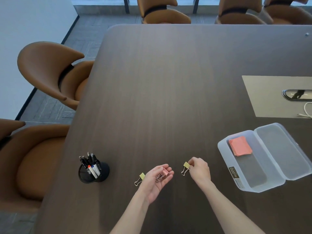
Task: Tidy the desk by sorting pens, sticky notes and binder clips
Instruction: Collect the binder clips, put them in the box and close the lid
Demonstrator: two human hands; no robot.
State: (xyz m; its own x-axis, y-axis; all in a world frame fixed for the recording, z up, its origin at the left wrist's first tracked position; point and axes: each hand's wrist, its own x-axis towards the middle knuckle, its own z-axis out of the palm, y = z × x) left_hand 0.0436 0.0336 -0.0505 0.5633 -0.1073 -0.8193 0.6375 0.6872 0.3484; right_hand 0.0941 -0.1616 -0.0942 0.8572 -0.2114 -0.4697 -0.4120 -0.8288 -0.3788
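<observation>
Binder clips being gathered at the near edge of a dark wooden surface [168, 81].

A pink binder clip [163, 173] is cradled in the upturned, loosely cupped left hand [157, 180], whose fingers are curled but not shut around it. A yellow binder clip [185, 167] is pinched between the fingertips of the right hand [199, 169] and held just above the surface. A second yellow binder clip [140, 178] is seen lying on the surface just beside the left hand, on its outer side. Pens [90, 164] are stood together in a black cup [94, 173] further left. Pink sticky notes [240, 146] are laid at the far end of an open clear plastic box [249, 166], well to the right, its lid [283, 149] folded back.
</observation>
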